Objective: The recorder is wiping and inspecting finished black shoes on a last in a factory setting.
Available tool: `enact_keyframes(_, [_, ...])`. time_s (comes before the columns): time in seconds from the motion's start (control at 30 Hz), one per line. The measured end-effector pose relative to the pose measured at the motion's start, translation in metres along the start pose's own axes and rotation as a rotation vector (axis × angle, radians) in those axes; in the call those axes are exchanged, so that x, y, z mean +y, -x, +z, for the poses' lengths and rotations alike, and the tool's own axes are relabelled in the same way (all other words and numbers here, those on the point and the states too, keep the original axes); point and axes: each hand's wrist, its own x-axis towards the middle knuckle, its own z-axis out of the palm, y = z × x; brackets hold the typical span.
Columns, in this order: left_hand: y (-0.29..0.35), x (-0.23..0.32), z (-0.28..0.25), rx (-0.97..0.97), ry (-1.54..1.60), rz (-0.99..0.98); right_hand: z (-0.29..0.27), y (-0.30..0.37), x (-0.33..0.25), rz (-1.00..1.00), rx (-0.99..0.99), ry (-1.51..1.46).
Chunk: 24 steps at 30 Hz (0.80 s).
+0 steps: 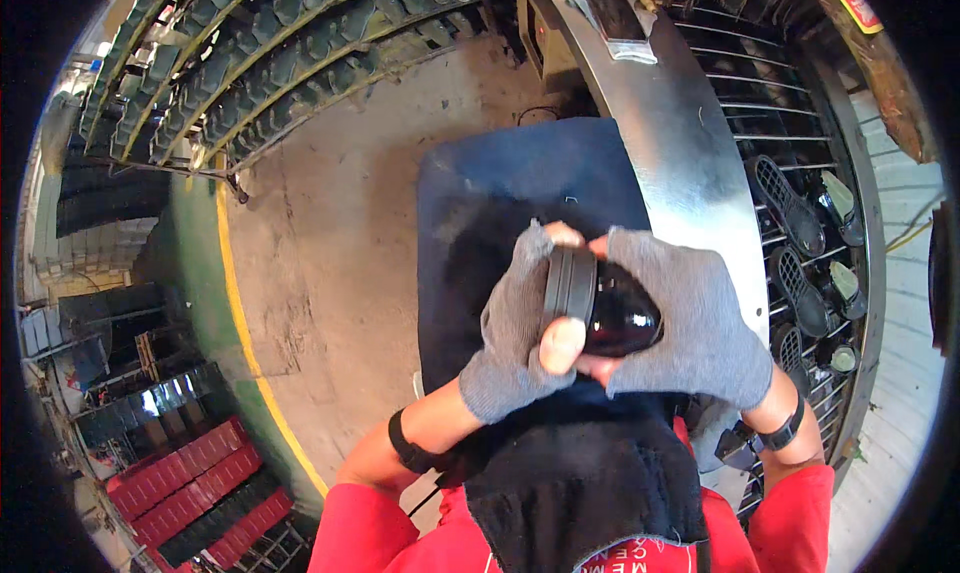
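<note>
The left hand (525, 318) curls around the grey sole side of 1 black shoe (615, 318), the right hand (685, 308) cups its glossy upper, both above a dark blue surface (530, 163); rightward runs a shiny metal bench (690, 153), then a barred rack (765, 107) bearing soles (788, 208); leftward, bare floor (310, 233) and 1 yellow line (245, 323).

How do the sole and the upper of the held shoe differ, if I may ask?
The sole is dull grey, while the upper is black and glossy. The sole shows grooves along its edge; the upper looks smooth and rounded. The sole lies toward the left hand, the upper toward the right hand. Both are held between the hands.
</note>
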Motion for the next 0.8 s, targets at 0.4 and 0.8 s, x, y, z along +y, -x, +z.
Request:
enact_keyframes(0.4, [0.004, 0.036, -0.003, -0.1, 0.087, 0.005, -0.02, 0.029, -0.028, 0.04, -0.38, 0.024])
enact_keyframes(0.8, [0.009, 0.04, -0.001, -0.125, 0.487, -0.124, -0.008, 0.02, -0.034, -0.202, -0.314, 0.195])
